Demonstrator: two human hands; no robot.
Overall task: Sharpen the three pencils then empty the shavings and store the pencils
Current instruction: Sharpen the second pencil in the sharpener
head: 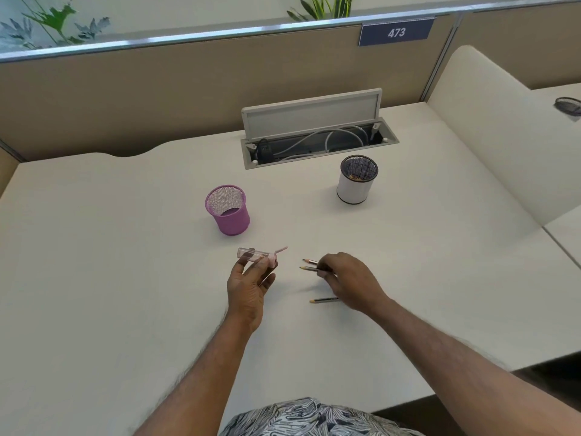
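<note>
- Left hand (250, 284): lifted off the desk (110, 278), palm turned inward. Fingertips and thumb pinch the sharpener (254, 254) at its pink end.
- Sharpener: clear long case lying roughly level, pink part on the right, and a thin pink piece sticking out up and to the right. Contents of the case too small to make out.
- Right hand (349, 280): knuckles up, fingers bent down onto two pencils (309, 265). Thumb is hidden, so I cannot tell whether I am pinching them or only touching.
- The two pencils lie side by side, close together, with their points to the left, toward the sharpener. Their back ends are covered by my fingers.
- Third pencil (323, 299): flat on the desk nearer to me, apart from the pair, point also to the left, back end under my right wrist.
- Pink cup (228, 210): mesh, upright, beyond the left hand.
- White cup (356, 180): upright, black mesh rim, farther back and to the right; something small and dark inside, unclear.
- Cable tray (314, 143): set in the desk behind the cups, lid up, white cords inside.
- Plate (396, 33) on the partition reads 473.
</note>
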